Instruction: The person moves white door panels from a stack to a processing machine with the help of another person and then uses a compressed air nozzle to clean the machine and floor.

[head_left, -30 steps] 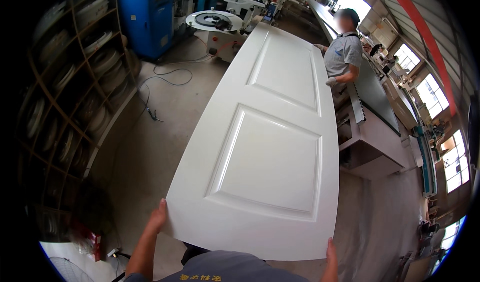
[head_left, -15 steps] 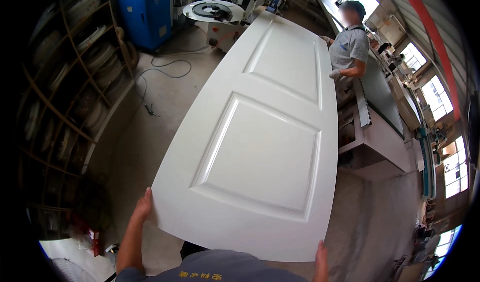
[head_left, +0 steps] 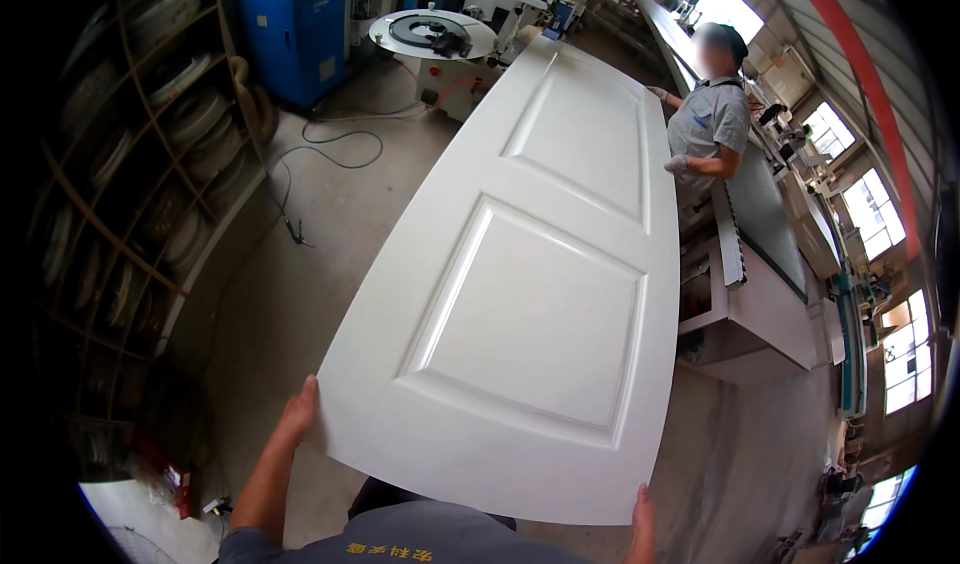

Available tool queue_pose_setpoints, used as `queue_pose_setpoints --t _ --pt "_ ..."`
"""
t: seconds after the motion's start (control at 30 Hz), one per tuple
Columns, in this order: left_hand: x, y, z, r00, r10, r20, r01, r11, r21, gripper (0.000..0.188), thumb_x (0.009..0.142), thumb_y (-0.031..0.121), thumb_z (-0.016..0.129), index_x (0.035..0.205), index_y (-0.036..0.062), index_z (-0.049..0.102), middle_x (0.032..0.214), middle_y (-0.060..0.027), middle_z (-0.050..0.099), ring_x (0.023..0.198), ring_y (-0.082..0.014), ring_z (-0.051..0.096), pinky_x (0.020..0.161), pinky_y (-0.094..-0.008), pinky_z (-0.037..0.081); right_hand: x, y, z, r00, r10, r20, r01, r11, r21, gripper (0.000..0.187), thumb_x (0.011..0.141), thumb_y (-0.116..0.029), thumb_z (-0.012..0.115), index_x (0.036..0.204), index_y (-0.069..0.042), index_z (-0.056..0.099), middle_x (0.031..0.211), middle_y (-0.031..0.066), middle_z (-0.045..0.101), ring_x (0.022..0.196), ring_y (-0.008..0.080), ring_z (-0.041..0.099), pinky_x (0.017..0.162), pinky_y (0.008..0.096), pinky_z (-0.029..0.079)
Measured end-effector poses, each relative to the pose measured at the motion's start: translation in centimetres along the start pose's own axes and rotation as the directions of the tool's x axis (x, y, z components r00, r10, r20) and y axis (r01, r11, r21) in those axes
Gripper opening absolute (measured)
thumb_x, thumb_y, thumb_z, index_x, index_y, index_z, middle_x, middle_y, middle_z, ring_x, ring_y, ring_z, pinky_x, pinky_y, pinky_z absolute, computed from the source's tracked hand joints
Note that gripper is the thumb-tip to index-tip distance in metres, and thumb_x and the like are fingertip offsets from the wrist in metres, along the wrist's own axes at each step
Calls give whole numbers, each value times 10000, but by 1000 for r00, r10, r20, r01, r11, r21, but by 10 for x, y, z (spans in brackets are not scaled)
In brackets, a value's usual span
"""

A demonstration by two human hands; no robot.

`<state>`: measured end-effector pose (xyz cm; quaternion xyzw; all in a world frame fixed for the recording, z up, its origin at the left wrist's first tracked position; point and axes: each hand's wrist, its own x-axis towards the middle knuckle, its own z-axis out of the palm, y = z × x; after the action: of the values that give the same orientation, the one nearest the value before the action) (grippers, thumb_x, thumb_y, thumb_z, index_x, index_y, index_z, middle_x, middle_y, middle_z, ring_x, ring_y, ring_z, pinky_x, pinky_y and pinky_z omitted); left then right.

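Note:
A large white door panel (head_left: 535, 314) with two raised rectangular mouldings stretches away from my body toward the upper middle. My left hand (head_left: 300, 409) grips its left edge near the close corner, thumb up along the side and the other fingers hidden beneath. At the close right corner, my right hand (head_left: 642, 514) holds the opposite edge, with its thumb showing and the rest out of sight. A co-worker (head_left: 710, 114) in a grey shirt and gloves stands along the far right side, both hands at the door's right edge.
On the left rises a dark shelf rack (head_left: 150, 164) filled with round coils. A blue cabinet (head_left: 292, 29) and a machine with a round white table (head_left: 433, 34) stand behind. A hose (head_left: 345, 164) lies across the floor. At right is a long workbench (head_left: 765, 214).
The door's far end and the co-worker have shifted slightly right and down in the picture. My left hand has moved a little to the right with the door, still gripping it.

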<state>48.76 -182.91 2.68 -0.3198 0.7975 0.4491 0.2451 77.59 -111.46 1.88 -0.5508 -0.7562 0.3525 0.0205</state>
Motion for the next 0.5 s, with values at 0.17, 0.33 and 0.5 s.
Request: queue_pose_setpoints --t 0.17,0.33,0.5 --pt "49 29 18 1000 -10 -11 10 1000 -24 950 913 714 243 1234 -133 530 1263 -345 529 1272 -408 469 1060 -411 351 37 -49 13 1000 -2 24 1 1000 16 834 911 -638 481 1028 178 605 995 211 669 912 242 589 807 412 473" --pt "73 82 22 1000 -1 -3 1 1000 29 945 913 708 245 1229 -134 535 1266 -341 531 1269 -408 472 1056 -414 355 80 -76 34 998 57 -22 -58 997 -56 796 921 -610 483 1033 168 608 997 236 670 951 245 598 838 402 472" --pt "94 136 31 999 30 -27 -29 999 24 944 911 709 247 1229 -131 539 1266 -338 533 1270 -406 473 1055 -413 356 120 -106 46 997 22 69 -25 998 52 876 886 -657 507 1131 183 559 1124 240 625 1045 291 581 909 413 452"
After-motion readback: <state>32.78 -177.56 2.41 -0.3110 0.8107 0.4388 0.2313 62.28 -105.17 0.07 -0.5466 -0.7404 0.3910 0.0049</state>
